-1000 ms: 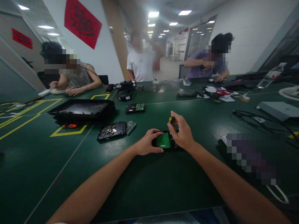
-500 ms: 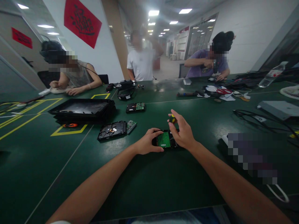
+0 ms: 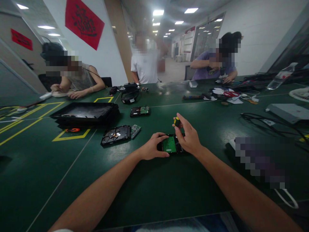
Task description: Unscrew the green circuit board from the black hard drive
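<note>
Yellow and black, the stubby tool handle (image 3: 177, 121) in the pinching grip of the right hand (image 3: 190, 138) is probably calling for upright, even pressure, while the left hand (image 3: 152, 147) is clasping the flat, rectangular black drive (image 3: 179, 147) at twelve o'clock on the green surface (image 3: 169, 187), its green circuit board (image 3: 169, 144) facing up.

Black drive (image 3: 179, 147) lying flat, green board (image 3: 169, 145) facing up, yellow-black handle (image 3: 177, 121) above
</note>
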Available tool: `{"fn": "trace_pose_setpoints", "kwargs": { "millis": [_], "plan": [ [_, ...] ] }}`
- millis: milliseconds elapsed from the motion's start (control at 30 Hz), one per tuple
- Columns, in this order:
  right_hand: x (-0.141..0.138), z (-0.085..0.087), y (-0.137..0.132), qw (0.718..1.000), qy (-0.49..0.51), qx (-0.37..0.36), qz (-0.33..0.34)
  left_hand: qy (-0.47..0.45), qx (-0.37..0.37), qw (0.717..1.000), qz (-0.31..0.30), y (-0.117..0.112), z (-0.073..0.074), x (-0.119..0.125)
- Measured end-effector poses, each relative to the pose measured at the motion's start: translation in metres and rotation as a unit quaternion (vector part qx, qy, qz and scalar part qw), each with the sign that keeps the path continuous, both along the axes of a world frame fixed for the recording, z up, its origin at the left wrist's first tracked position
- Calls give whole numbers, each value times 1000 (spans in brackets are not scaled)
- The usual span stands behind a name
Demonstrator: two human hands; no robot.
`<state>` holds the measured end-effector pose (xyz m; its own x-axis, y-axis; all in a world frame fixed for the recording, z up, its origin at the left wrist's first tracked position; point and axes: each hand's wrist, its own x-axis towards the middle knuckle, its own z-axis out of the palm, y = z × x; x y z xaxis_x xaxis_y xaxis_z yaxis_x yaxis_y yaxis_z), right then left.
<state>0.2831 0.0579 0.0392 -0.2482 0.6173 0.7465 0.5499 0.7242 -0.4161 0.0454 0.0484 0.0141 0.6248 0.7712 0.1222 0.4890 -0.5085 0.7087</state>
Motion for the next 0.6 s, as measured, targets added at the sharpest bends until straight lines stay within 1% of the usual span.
{"fn": "trace_pose_setpoints", "kwargs": {
  "millis": [167,367,533,600],
  "plan": [
    [1,-1,1,1000,-1,11,-16,-4,-5,1000,2,0,0,0],
    [1,0,0,1000,10,-9,-2,-2,-12,1000,1,1,0,-1],
    [1,-2,2,1000,16,13,-14,-1,-2,1000,0,2,-3,-1],
    [1,-3,2,1000,17,11,-14,-2,2,1000,0,2,-3,-1]
  ]
}}
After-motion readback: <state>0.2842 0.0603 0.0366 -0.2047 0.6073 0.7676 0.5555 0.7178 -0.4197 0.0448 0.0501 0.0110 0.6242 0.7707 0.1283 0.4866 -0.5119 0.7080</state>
